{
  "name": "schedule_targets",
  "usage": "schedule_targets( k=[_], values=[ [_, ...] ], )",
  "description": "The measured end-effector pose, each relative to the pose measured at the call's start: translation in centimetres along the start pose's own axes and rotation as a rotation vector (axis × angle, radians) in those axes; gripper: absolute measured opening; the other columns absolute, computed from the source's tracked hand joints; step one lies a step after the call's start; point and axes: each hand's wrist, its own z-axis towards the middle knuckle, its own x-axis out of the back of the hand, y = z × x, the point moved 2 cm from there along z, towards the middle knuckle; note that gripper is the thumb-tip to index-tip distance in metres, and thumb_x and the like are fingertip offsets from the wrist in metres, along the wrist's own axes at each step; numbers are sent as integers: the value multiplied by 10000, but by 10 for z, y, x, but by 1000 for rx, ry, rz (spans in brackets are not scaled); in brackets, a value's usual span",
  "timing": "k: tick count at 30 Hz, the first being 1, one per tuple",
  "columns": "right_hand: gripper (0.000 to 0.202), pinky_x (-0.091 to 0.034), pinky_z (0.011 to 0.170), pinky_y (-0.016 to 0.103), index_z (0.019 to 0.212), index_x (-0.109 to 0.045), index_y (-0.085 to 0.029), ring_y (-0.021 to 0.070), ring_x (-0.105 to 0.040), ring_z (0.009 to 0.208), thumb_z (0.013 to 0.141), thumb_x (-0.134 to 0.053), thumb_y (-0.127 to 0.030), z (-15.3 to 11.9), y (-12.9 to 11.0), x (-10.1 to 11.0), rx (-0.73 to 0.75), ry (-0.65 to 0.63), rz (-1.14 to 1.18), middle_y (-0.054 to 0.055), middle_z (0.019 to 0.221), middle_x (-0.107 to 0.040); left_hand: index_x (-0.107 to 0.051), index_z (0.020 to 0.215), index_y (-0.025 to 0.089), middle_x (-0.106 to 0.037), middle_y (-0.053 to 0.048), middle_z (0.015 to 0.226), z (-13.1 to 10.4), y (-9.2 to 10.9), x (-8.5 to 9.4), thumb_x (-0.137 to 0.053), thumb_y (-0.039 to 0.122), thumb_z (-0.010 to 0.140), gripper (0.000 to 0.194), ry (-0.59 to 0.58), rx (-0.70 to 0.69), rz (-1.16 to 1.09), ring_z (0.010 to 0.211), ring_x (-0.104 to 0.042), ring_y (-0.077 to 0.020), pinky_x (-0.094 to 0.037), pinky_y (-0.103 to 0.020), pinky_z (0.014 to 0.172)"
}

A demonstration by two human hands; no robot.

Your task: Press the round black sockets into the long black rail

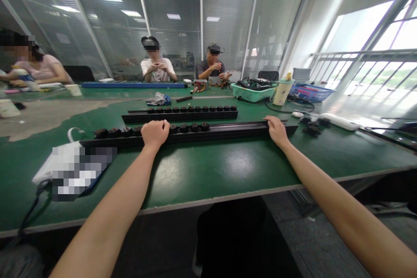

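A long black rail (228, 134) lies across the green table, with several round black modules (194, 127) seated along its left and middle part. My left hand (155, 134) is closed over the rail among the modules; what its fingers grip is hidden. Toward the rail's right end, my right hand (276, 130) has its fingers pressed together on the rail, its fingertips at the far edge. Behind it lies a second, shorter black rail (182, 116) with a row of similar modules on top.
Left are a white box (61, 160) with a cable and a pixelated flat item (87, 173). Loose black parts (311, 127), a white strip (340, 121), a cup (282, 91) and a green basket (254, 92) are right. Three people sit across the table (208, 160).
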Motion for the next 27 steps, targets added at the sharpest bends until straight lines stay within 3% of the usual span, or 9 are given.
schedule_targets(
  k=[18,27],
  values=[
    [358,-481,1190,591,1017,-789,-255,317,-668,1253,919,-445,-268,1,18,-6,5,27,-42,136,1223,-775,-820,902,155,-777,-220,974,-2,-1,2,-302,433,1042,604,-45,10,-30,914,-706,-352,-408,-408,755],
    [356,-467,1193,595,1036,-784,-231,332,-669,1256,914,-450,-224,1,17,-6,-30,36,-28,157,1241,-766,-815,890,161,-773,-211,959,0,-1,4,-315,427,1032,584,-53,-11,-26,885,-697,-341,-399,-401,737]
  ],
)
